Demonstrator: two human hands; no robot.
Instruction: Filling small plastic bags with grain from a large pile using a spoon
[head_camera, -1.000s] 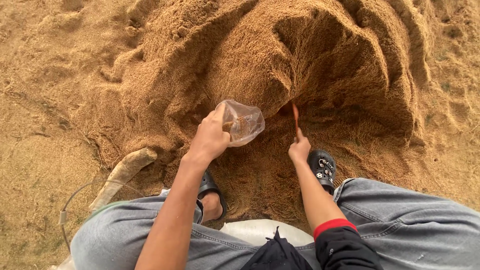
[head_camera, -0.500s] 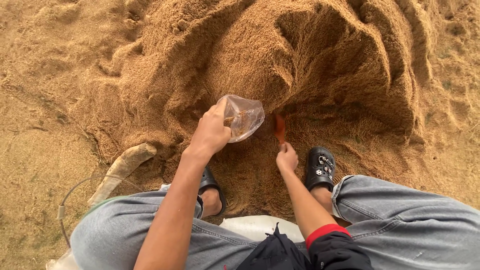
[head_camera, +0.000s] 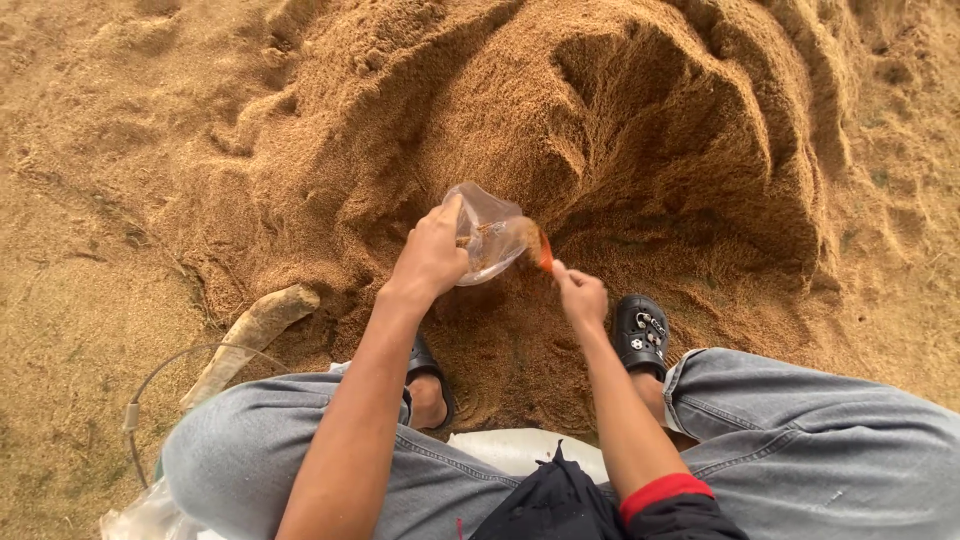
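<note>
The scene is outdoors, on ground (head_camera: 90, 300) covered all over in fine golden-brown husk. A large heap (head_camera: 560, 110) of the same stuff rises in the upper middle, with a deep scooped hollow (head_camera: 660, 160) in its front and ridged slopes running off to the right. A pale, weathered stick (head_camera: 250, 335) lies at the lower left, and a thin grey wire (head_camera: 160, 375) loops beside it. The daylight is soft and even, with gentle shadows.

Clear bag (head_camera: 487, 232), orange scoop (head_camera: 545, 252), tan sawdust (head_camera: 640, 120).
</note>
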